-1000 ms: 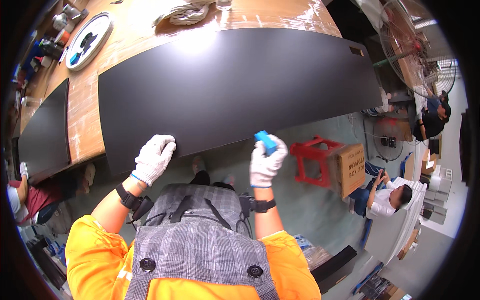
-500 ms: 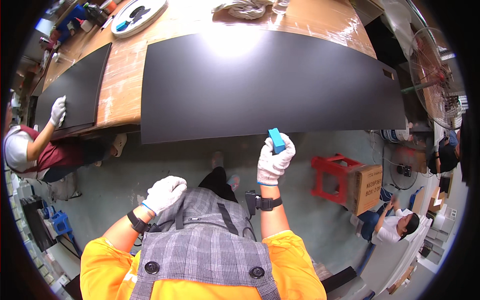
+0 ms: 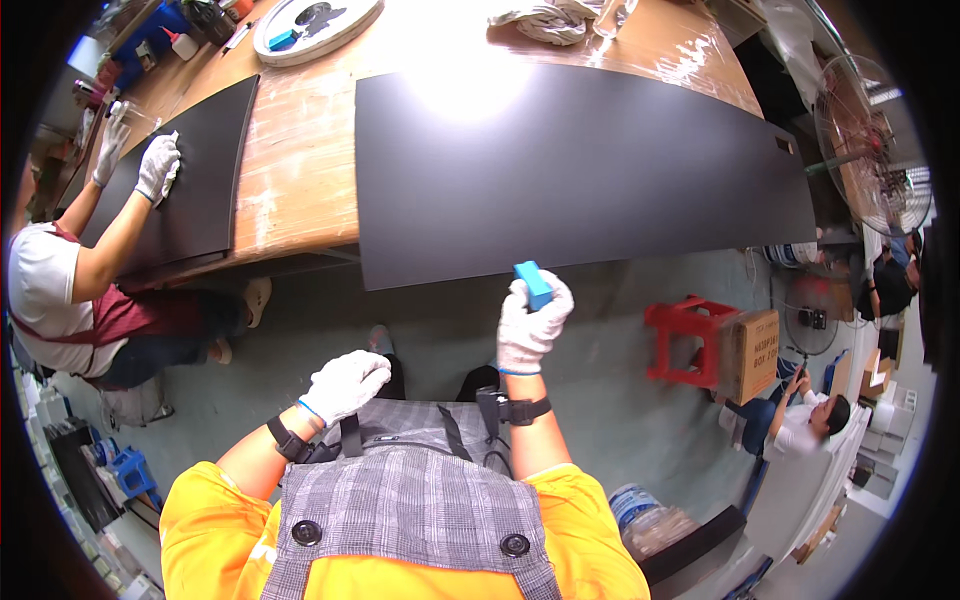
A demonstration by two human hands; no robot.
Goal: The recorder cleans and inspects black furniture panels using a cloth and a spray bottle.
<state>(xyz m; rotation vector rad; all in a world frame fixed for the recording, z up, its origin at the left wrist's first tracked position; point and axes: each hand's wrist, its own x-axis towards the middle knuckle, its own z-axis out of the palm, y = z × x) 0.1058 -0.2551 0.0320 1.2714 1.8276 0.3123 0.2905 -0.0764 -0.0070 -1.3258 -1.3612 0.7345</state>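
My right hand (image 3: 533,325), in a white knit glove, grips a small blue block (image 3: 534,285) between thumb and fingers. The block is held up just off the near edge of a large flat black panel (image 3: 600,170) lying on the wooden table. My left hand (image 3: 345,385), gloved too, hangs in front of my checked apron with its fingers curled in; nothing shows in it. A small rectangular cutout (image 3: 784,146) sits near the panel's right end.
A co-worker's gloved hand (image 3: 158,168) presses a white cloth on a second black panel (image 3: 205,180) to the left. At the back stand a round white tray (image 3: 330,48) with another blue block and a bundled cloth (image 3: 548,22). A red stool (image 3: 690,335) and carton (image 3: 756,355) are right.
The table and panels have shifted to the right in view. My right hand, still gripping the block, sits slightly further left and lower. Both of the co-worker's hands now show.
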